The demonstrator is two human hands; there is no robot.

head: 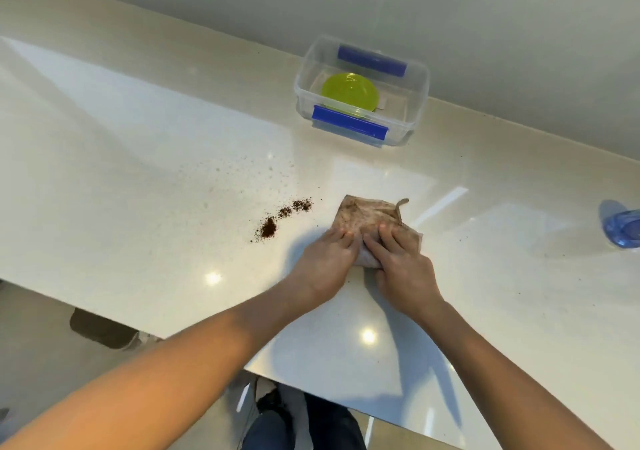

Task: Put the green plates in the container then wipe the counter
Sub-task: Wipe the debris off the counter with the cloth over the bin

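The cloth [372, 219] lies flat on the table [138, 158], folded, near the front edge and slightly right of centre. Both hands press down on its near half: the left hand [325, 259] covers the near-left corner, the right hand [401, 262] the near-right side, fingers laid side by side and pointing away from the person. Neither grip closes around the fabric; the palms and extended fingers bear on top of it, and the 2 hands touch each other at the middle. The far half of the cloth is exposed.

Condition of the cloth: pale beige ground, heavily stained brown across the visible face, creased, with 1 corner turned up at the far right.

Just left of the cloth, apart from it, 3 small heaps of dark brown grounds [282, 217] sit in a diagonal line, with fine specks scattered beyond them.

At the back of the table, against the wall, stands a clear plastic container [414, 103], lid off, with blue clip handles on 2 sides. Inside it lie the green plates [348, 92], stacked toward its left end; their count cannot be determined.

A blue translucent object [621, 226] is cut off at the right edge.
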